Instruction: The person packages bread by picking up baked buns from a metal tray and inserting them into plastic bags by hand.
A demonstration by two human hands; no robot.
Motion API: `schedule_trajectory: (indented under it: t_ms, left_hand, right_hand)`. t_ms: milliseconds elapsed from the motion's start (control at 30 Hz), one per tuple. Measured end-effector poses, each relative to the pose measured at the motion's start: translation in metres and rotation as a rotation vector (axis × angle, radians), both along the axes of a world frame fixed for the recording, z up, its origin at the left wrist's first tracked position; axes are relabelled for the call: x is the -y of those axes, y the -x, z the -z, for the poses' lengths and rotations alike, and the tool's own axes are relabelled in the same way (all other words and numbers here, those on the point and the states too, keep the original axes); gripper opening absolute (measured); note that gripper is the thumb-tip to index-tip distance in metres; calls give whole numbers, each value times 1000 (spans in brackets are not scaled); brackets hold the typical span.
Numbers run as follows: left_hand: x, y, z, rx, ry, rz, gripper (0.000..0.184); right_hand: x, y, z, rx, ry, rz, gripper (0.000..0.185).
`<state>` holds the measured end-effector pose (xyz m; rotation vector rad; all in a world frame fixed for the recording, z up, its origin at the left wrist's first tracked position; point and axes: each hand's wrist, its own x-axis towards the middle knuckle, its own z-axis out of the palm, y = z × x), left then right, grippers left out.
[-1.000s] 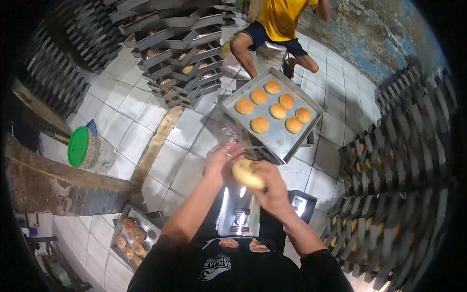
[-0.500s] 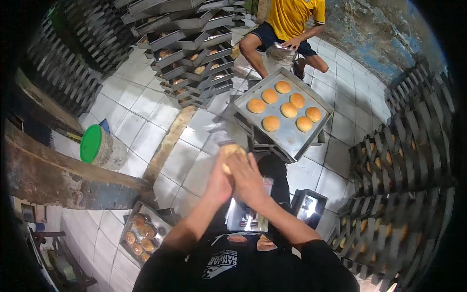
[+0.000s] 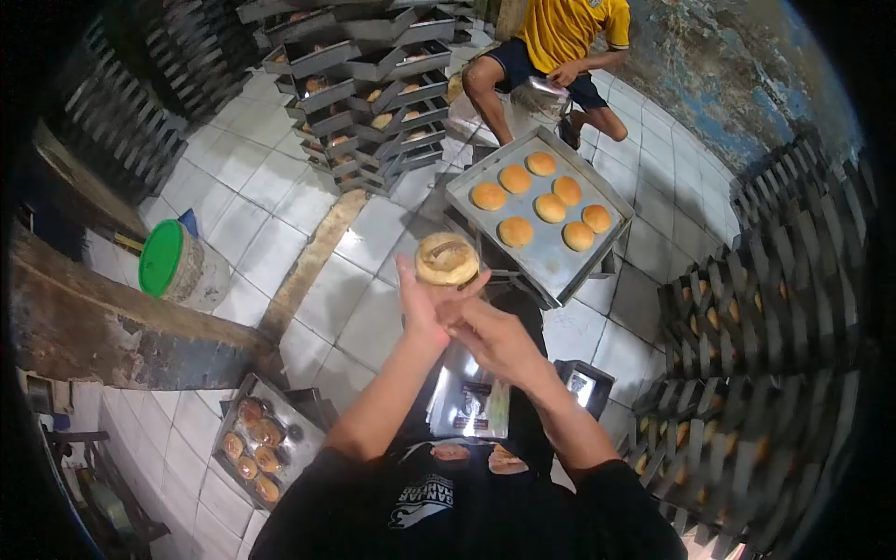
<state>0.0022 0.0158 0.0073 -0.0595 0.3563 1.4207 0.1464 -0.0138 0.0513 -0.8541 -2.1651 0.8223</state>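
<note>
My left hand point(image 3: 425, 313) holds a round golden bun point(image 3: 448, 259) by its fingers, out in front of my lap. Brown marks show on the bun's upper face; whether clear plastic covers it I cannot tell. Close against the left palm, just below the bun, is my right hand point(image 3: 495, 338) with its fingers curled together. What they pinch, if anything, is hidden. On my lap lies a stack of clear printed plastic bags point(image 3: 471, 406), partly under the right wrist. Beyond my hands, a metal tray point(image 3: 551, 266) carries several plain golden buns point(image 3: 550, 208).
A person in a yellow shirt point(image 3: 569, 37) sits beyond the tray. Stacked baking tins point(image 3: 350, 103) stand ahead, with more racks point(image 3: 775, 289) at right. A green-lidded bucket point(image 3: 163, 259) is at left. A lower-left tray point(image 3: 308, 434) holds glossy buns; a dark tin point(image 3: 588, 387) sits at right.
The right hand has come down off the bun toward the left palm. The bun now shows fully above the left fingers. The seated person's hand has shifted slightly.
</note>
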Motion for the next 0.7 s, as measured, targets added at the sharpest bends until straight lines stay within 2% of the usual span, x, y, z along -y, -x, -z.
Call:
schedule_trajectory:
  t_ms: [100,167,233,267,300,367,400,467,567,600,633,667,700]
  left_hand:
    - [-5,0,7,-163,84,107,73]
    - [8,24,5,-549,-246,-11,71]
    - [-7,47,15,-233,125,-62,68]
    - [0,45,2,-244,191,-101,67]
    - [9,39,2,-236,175,-97,67]
    - [18,19,1,-229,133,-95,67]
    - [17,11,-1,-290,246,-45,66]
    - [18,18,15,-279,196,-33,66]
    - [4,47,29,-269,131,-65,66]
    - [10,58,26,-273,155,-66,66]
    - [14,64,24,-278,178,-57,65]
    - [35,47,-12,-222,137,33,62]
    - [50,39,-26,-83,21,201,57]
  right_hand:
    - [13,-1,-9,-55,257,-88,9]
    - [29,-9,-20,-160,467,-214,8]
    - [45,-20,-27,-258,671,-330,8]
    - [47,-22,-28,-299,771,-393,9]
    - [32,-10,-12,-402,635,59,11]
    - [18,-2,-11,-296,350,13,18]
    - [18,3,-2,-259,374,-48,20]
    - [22,6,21,-178,420,-151,25]
    - [44,-34,-22,-600,1032,-774,30]
    - [47,-37,-27,-534,957,-564,34]
    - [39,-30,-10,-383,780,-195,26]
    - [30,-18,-13,-179,261,96,22]
    - [21,-10,-16,40,-268,374,23]
